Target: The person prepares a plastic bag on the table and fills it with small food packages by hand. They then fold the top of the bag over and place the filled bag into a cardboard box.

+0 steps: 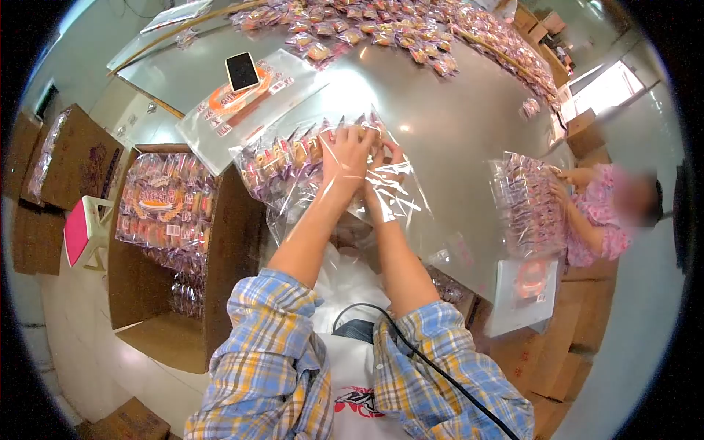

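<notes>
A clear plastic bag [293,198] lies at the near edge of the metal table, with a row of small wrapped snack packs [282,155] standing side by side inside it. Both of my forearms reach into the bag's open end. My left hand [346,158] has its fingers curled over the packs at the right end of the row. Close beside it, my right hand [387,163] bends its fingers round the end packs, partly masked by glare on the plastic.
Loose snack packs [381,33] heap at the table's far side. A phone [242,71] rests on flat printed bags [220,110] at left. Below stands an open carton [227,242] with filled bags. At right, another person [594,213] handles a filled bag [524,205].
</notes>
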`<action>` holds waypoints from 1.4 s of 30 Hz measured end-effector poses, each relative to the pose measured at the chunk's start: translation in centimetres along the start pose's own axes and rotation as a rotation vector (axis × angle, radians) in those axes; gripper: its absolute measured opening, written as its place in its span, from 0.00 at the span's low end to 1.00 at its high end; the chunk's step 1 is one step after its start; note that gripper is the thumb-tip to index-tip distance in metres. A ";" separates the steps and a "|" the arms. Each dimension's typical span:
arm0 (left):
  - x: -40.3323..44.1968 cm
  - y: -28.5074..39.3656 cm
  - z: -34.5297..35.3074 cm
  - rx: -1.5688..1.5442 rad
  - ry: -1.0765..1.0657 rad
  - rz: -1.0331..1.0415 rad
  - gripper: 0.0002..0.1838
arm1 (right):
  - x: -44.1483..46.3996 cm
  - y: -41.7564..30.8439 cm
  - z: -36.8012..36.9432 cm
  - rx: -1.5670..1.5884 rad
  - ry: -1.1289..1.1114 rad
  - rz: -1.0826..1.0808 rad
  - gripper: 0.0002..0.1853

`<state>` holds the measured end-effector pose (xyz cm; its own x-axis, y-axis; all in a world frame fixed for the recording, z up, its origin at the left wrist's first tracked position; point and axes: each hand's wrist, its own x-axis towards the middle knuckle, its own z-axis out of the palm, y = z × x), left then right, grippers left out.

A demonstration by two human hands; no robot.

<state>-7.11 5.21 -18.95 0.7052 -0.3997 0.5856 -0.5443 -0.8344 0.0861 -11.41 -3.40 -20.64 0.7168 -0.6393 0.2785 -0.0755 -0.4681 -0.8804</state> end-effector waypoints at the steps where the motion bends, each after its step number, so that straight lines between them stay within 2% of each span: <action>1: 0.2 -0.1 0.3 0.029 -0.012 -0.011 0.21 | 0.7 1.4 0.7 0.078 -0.020 -0.088 0.16; 4: 0.6 -0.6 1.8 0.079 -0.015 -0.026 0.17 | 0.2 1.6 -0.7 0.164 -0.198 -0.081 0.20; 6: 0.6 -1.1 3.4 0.089 -0.041 -0.029 0.12 | -2.6 0.6 -4.2 0.144 -0.326 -0.204 0.25; 7: 0.5 -1.0 3.0 0.114 0.065 0.000 0.14 | -4.6 2.7 -5.5 -0.017 -0.309 -0.362 0.28; 9: 0.0 -1.5 2.7 0.095 0.155 0.041 0.16 | -7.5 4.2 -7.7 -0.183 -0.108 -0.606 0.28; 10: -0.5 -1.7 2.6 0.084 0.192 0.058 0.17 | -8.6 1.9 -9.6 -0.187 0.073 -0.686 0.25; 11: -0.8 -1.7 2.0 0.039 0.078 0.040 0.21 | -8.8 0.6 -10.7 -0.256 0.140 -0.700 0.22; 12: -1.0 -2.2 2.4 0.130 0.119 0.120 0.22 | -8.9 -0.8 -11.8 -0.324 0.209 -0.708 0.19; 13: -1.6 -2.1 1.8 0.080 0.085 0.114 0.22 | -7.6 -1.6 -12.1 -0.455 0.177 -0.651 0.16; 15: -1.2 -2.0 1.7 -0.018 0.109 0.091 0.23 | -5.5 2.0 -13.3 -0.390 -0.088 -0.467 0.08; 16: -1.1 -2.1 1.9 0.048 0.012 0.116 0.23 | -5.3 1.8 -14.3 -0.317 -0.069 -0.355 0.09; 18: -2.0 -2.4 1.8 -0.038 0.015 0.159 0.24 | -5.9 0.7 -16.0 -0.162 -0.054 -0.147 0.10; 22: -1.8 0.6 1.1 -0.059 0.028 0.293 0.26 | -8.5 0.2 -19.5 -0.200 -0.016 -0.214 0.09; 24: -0.9 2.9 2.2 -0.110 -0.164 0.247 0.27 | -9.2 -0.1 -20.9 -0.202 0.029 -0.188 0.08; 25: -0.9 3.6 2.6 -0.194 0.074 0.321 0.27 | -9.2 -0.1 -21.5 -0.221 0.035 -0.194 0.08; 28: 0.7 6.7 2.6 -0.202 -0.027 0.304 0.24 | -9.4 0.0 -23.5 -0.278 0.046 -0.173 0.09; 29: 0.6 8.0 2.1 -0.290 -0.019 0.259 0.25 | -9.3 0.2 -23.8 -0.289 0.041 -0.151 0.09; 32: -0.5 11.2 2.8 -0.197 0.181 0.297 0.24 | -9.5 -1.0 -23.8 -0.249 0.026 -0.095 0.09; 33: -1.0 12.3 1.1 -0.427 0.000 0.251 0.28 | -9.7 -1.5 -23.5 -0.224 0.018 -0.076 0.09; 34: -1.8 12.1 0.4 -0.409 0.009 0.348 0.30 | -9.9 -1.5 -23.2 -0.209 0.011 -0.090 0.09; 36: -2.4 12.4 -0.8 -0.457 -0.102 0.329 0.31 | -10.6 -1.2 -23.0 -0.191 -0.009 -0.109 0.09; 39: -3.5 12.3 0.0 -0.422 -0.068 0.339 0.33 | -11.2 -1.4 -23.4 -0.188 -0.002 -0.123 0.07; 42: -3.8 11.9 1.7 -0.432 -0.025 0.366 0.28 | -11.8 -1.8 -23.5 -0.217 -0.016 -0.173 0.06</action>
<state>-15.47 -3.87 -21.55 0.4437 -0.6468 0.6203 -0.8879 -0.4111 0.2065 -36.00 -9.36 -13.37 0.7424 -0.5295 0.4104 -0.0960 -0.6904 -0.7170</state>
